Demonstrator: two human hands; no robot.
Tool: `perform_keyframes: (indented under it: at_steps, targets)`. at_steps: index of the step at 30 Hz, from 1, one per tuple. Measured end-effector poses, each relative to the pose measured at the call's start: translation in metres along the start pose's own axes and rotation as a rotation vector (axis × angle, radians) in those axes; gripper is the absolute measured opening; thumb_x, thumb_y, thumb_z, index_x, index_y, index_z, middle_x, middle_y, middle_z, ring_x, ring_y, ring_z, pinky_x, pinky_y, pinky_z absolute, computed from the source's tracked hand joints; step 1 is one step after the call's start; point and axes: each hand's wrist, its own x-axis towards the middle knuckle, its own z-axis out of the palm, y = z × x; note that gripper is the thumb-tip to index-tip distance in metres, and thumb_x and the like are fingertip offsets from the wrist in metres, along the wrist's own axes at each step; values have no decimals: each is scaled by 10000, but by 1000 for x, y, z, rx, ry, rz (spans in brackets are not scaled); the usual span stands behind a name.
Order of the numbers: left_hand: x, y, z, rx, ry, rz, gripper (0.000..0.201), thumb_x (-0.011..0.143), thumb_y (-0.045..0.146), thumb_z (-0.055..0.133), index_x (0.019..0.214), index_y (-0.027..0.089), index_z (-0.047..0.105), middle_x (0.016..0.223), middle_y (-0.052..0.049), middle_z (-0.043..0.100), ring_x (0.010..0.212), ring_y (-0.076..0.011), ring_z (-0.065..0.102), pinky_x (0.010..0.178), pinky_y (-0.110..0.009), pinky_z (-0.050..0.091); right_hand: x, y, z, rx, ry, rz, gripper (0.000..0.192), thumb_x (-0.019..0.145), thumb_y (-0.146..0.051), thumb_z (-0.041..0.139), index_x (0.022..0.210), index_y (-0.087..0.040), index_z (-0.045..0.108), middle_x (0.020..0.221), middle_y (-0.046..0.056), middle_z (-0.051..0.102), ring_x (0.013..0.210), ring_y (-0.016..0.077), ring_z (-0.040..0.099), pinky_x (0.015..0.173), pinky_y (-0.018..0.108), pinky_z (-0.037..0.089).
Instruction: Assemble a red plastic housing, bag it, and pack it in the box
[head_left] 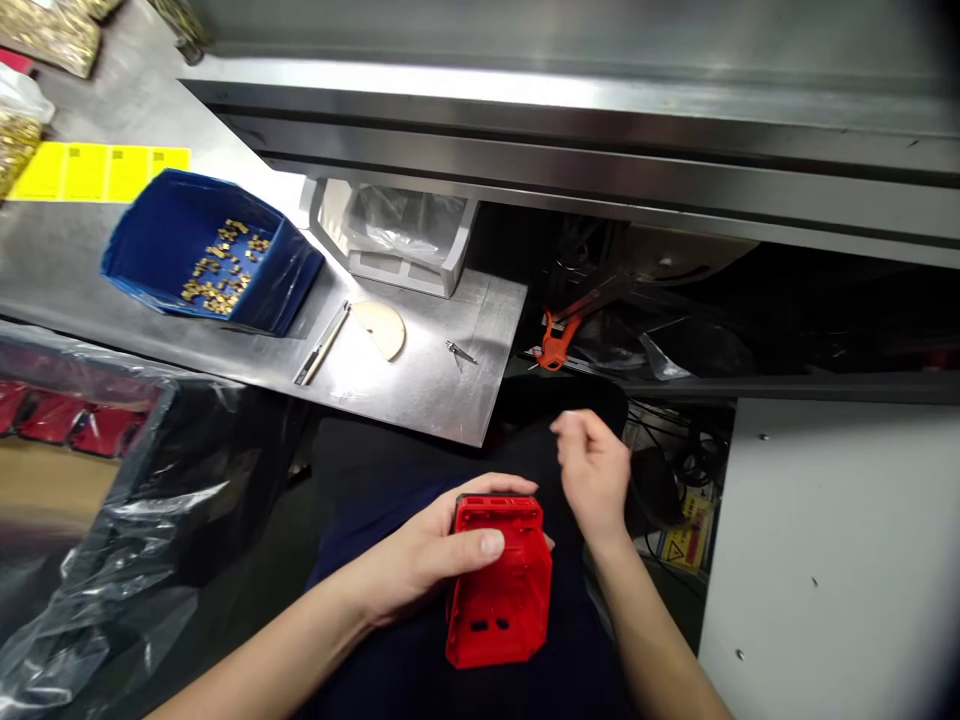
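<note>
My left hand (427, 548) grips a red plastic housing (501, 590) over my lap, thumb across its upper face, fingers behind it. The housing is box-shaped with slots and small openings on its faces. My right hand (595, 472) hovers just above and to the right of the housing, fingers loosely curled and pinched together; whether it holds anything small I cannot tell.
A metal bench (420, 380) lies ahead with a blue bin (210, 250) of small brass parts, a thin metal tool (322, 343), a beige disc (382, 328) and a white holder (397, 235). Orange-handled pliers (559, 340) lie beyond. A plastic-lined crate (112, 520) sits left, a grey cabinet (832, 560) right.
</note>
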Motion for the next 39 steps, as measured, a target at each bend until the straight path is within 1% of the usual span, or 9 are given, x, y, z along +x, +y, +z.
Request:
perform_keyframes:
  at_steps: [2,5,10,15,19,24,28,32,39]
  targets:
    - [-2,-2,-3,-35,-36,23,803,845,538,784,1469,154,455,1365,-277,632,1230,-375,651,1051,-530,477,26,-1,30,-151,-195,-125,242,1028,-390,544,992,-181,660,857,27,649,731,145,611,682,252,485]
    - [-6,-4,-9,-28,-96,46,897,783,576,826,1479,147,457,1469,-300,536,1323,-417,576,1097,-565,437,63,-7,79,-362,-294,-284,320,974,-402,636,1219,-197,623,1184,112,629,1109,252,598,972,364,472]
    - [-13,-6,-17,-43,-95,82,903,737,431,902,1486,178,467,1545,-270,465,1400,-418,499,1108,-539,440,88,-14,118,-579,-327,-303,283,935,-350,681,1172,-201,644,1202,141,595,1157,331,533,978,443,446]
    - [-14,-10,-18,-138,-28,101,882,722,412,913,1456,152,498,1421,-261,588,1313,-394,587,1068,-519,477,78,-8,104,-482,-365,-284,258,1003,-353,540,1221,-229,600,1141,85,631,983,229,609,841,327,472]
    - [-11,-10,-18,-153,23,92,938,674,430,946,1460,171,503,1356,-225,638,1216,-347,648,1035,-489,500,75,-3,82,-427,-430,-214,162,938,-342,605,1033,-213,635,903,23,646,740,168,594,677,276,443]
    - [-7,-9,-19,-86,60,96,903,678,476,936,1421,176,521,1287,-174,654,1127,-294,662,984,-422,500,50,-32,12,-172,-371,-81,316,1019,-450,519,1114,-176,646,817,19,634,634,127,555,554,235,438]
    - [-2,-8,-16,-5,72,118,895,667,472,944,1383,169,501,1238,-156,641,1128,-306,639,975,-429,480,-1,-69,-35,-97,-545,-84,190,959,-354,673,1111,-251,720,852,16,662,657,128,582,546,236,458]
    - [4,-10,-13,-35,56,118,909,666,450,951,1382,189,457,1224,-140,633,1128,-300,634,1008,-459,453,-35,-80,-33,-143,-556,-127,190,964,-253,663,1146,-292,701,855,-5,636,678,114,575,600,239,482]
    - [7,-9,-13,-42,37,122,857,699,411,940,1366,191,448,1137,-96,619,1033,-237,633,950,-399,460,-37,-72,-19,-156,-526,-184,174,966,-209,657,1129,-267,676,807,-21,585,646,93,520,616,238,465]
